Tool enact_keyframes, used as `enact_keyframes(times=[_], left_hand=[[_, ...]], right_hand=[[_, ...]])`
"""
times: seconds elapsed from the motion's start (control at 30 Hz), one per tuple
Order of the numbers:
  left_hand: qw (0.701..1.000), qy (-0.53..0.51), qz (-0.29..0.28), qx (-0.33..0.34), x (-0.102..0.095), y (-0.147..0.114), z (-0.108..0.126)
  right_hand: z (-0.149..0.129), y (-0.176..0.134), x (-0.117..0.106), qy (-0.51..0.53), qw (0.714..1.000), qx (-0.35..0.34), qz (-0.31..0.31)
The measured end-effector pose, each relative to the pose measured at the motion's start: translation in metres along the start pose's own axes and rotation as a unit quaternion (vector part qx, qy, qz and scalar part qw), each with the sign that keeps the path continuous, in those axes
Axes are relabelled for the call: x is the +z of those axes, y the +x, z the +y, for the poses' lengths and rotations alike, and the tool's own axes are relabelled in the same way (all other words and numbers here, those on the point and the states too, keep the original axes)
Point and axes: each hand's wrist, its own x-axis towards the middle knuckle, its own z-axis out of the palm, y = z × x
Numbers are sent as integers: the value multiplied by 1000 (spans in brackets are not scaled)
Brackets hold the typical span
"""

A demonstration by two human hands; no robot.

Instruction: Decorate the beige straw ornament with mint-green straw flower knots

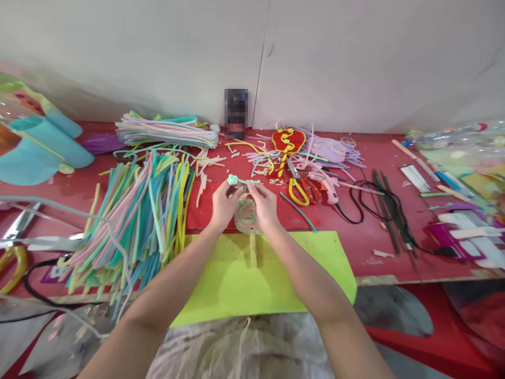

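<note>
Near the centre of the frame, the left hand (225, 206) and right hand (263, 204) come close together, fingers bent and pinched in on a mint-green fuzzy strip (252, 181); whether both sets of fingertips grip it equally, I cannot tell. A small mint-green flower shape (232, 180) sits at the strip's left end, just above the left fingertips. Below and between the hands lies a round cream piece (246, 217) with green curls on it, its cream handle (253, 253) reaching down over a lime-green sheet (221, 287) at lower centre. Just right of the hands are yellow-handled scissors (298, 193) and, further right, a pink glue gun (330, 190). A heap of pastel fuzzy strips (138, 210) fills the left-centre; a red-and-yellow disc (290, 141) lies above and right of the hands.
</note>
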Motion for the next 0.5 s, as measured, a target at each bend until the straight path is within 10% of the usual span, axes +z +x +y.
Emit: enact_keyframes(times=[0.5], left_hand=[[912,299,-69,272,-26,10,9]], right_hand=[[-2,9,-17,18,998,53,-13]])
